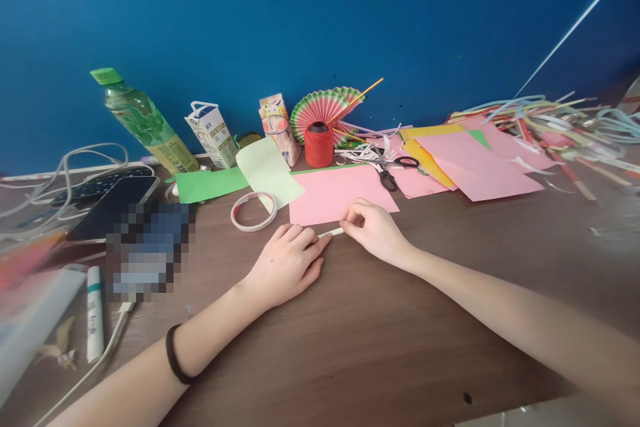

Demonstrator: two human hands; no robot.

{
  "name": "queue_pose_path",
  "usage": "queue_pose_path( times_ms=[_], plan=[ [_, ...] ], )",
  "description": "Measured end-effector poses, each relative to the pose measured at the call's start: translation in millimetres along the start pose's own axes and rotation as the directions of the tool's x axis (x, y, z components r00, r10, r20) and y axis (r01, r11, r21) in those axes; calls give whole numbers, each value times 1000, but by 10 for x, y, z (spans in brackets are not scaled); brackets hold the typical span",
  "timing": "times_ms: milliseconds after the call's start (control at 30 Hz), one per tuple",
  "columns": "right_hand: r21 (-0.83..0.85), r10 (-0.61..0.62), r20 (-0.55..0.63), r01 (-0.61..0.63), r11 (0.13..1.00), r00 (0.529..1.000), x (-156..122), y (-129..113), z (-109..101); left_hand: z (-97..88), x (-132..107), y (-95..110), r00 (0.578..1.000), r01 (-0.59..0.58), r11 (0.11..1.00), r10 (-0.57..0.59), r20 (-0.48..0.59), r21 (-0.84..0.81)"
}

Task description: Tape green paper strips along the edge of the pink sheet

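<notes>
A narrow white strip [332, 233], perhaps paper, lies between my two hands on the brown table, just in front of a pink sheet of paper [343, 195]. My left hand [286, 260] rests on the table with its fingers closed over the strip's left end. With thumb and fingertips, my right hand [373, 230] pinches the other end. The strip's ends are hidden under the fingers. A roll of tape [274, 212] stands tilted beyond my left hand, touching a pale green sheet [267, 167]. Black-handled scissors [388, 179] lie behind the pink sheet.
Along the blue wall stand a green-capped bottle [147, 123], a carton [215, 137], a red spool of thread [319, 147] and a pleated fan [320, 110]. Coloured strips [545, 117] pile up at right. A phone [115, 207], cables and a marker [95, 313] are at left.
</notes>
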State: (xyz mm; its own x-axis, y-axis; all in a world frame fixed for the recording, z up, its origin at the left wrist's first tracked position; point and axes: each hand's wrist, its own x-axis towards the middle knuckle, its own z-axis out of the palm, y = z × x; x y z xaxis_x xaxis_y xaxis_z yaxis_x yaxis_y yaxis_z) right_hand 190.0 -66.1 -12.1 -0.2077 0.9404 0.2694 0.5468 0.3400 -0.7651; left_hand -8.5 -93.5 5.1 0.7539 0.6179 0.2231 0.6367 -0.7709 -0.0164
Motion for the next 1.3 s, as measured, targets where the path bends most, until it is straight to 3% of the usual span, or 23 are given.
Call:
queue_pose_path(
  times_ms=[1300],
  plan=[
    [-31,-49,9,49,998,999,10,46,-12,-18,24,15,999,18,999,-19,44,41]
  ],
)
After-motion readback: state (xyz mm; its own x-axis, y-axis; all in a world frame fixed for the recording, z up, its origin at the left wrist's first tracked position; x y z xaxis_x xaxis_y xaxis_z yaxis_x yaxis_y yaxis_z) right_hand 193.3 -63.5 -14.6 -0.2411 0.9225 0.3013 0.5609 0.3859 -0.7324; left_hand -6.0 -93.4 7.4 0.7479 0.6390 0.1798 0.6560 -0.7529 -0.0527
